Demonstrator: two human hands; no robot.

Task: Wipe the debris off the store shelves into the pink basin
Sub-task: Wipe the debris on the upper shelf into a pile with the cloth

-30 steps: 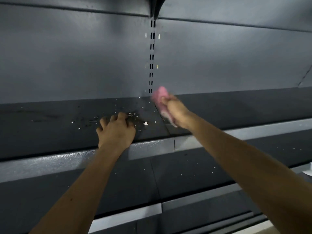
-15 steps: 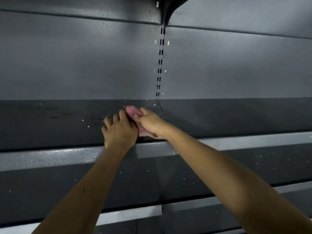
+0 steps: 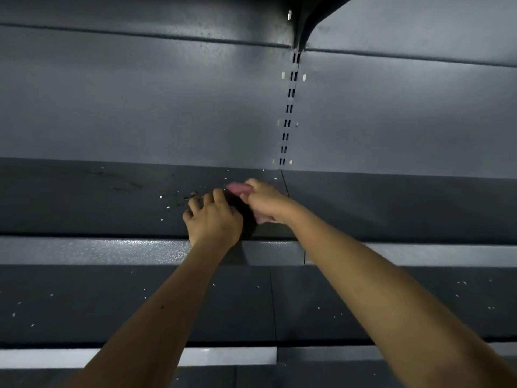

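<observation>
My right hand (image 3: pixel 264 201) grips a pink cloth (image 3: pixel 237 188) on the dark upper shelf (image 3: pixel 84 208), near the seam between two shelf boards. My left hand (image 3: pixel 214 219) rests cupped on the same shelf just left of the cloth, fingers bent with their tips on the surface; whether it holds anything is hidden. Small white and dark debris (image 3: pixel 179 196) lies scattered on the shelf to the left of both hands. The pink basin is not in view.
A second shelf (image 3: pixel 363 303) below carries scattered white specks. Grey price rails (image 3: pixel 84 250) run along the shelf fronts. A slotted upright (image 3: pixel 286 116) stands in the grey back panel behind my right hand, with a shelf bracket overhead.
My right hand swept the pink cloth left from near the upright to meet my left hand, covering the debris pile between them. The view has tilted upward.
</observation>
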